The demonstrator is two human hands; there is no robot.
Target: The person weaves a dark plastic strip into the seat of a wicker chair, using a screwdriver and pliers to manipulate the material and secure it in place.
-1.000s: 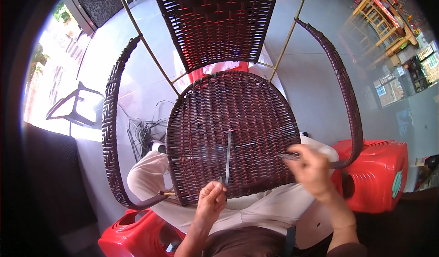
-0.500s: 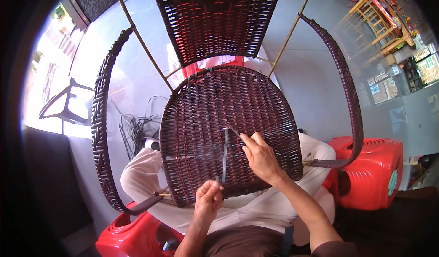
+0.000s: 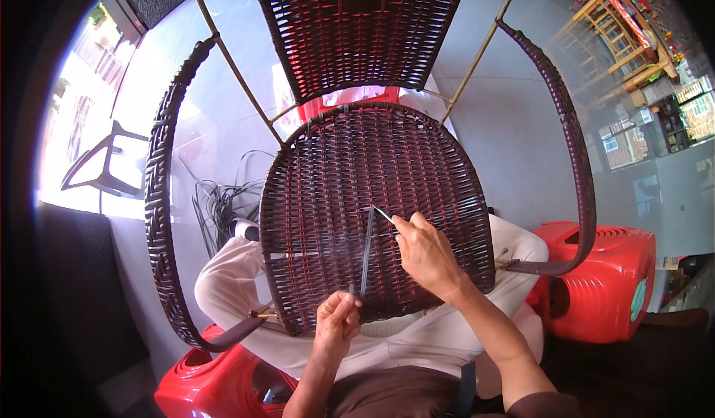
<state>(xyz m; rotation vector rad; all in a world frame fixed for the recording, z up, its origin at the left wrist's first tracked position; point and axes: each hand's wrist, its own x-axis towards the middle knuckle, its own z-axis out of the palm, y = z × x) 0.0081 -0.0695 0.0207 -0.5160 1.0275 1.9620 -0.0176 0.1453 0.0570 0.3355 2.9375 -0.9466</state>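
Note:
Across my lap rests a chair with a dark brown woven seat (image 3: pixel 320 187). A flat grey plastic strip (image 3: pixel 367 250) runs over the weave, nearly straight up from the seat's near part toward its middle. My left hand (image 3: pixel 337 321), closed in a pinch at the near edge, grips the strip's lower end. Above the seat, right of the strip, my right hand (image 3: pixel 428 258) is closed on a thin metal tool (image 3: pixel 383 215). The tool's tip meets the strip's upper end at the weave; whether it hooks under a strand is too small to tell.
The chair's woven backrest (image 3: pixel 357 68) rises beyond the seat, with wrapped armrests (image 3: pixel 160 187) curving round both sides. Red plastic stools (image 3: pixel 603 284) stand at right and lower left. A tangle of dark strips (image 3: pixel 220 209) lies on the floor at left.
The chair has shifted very slightly in view. The metal tool now lies at a flatter angle and catches more light, its tip still by the strip's upper end. My left hand barely moved.

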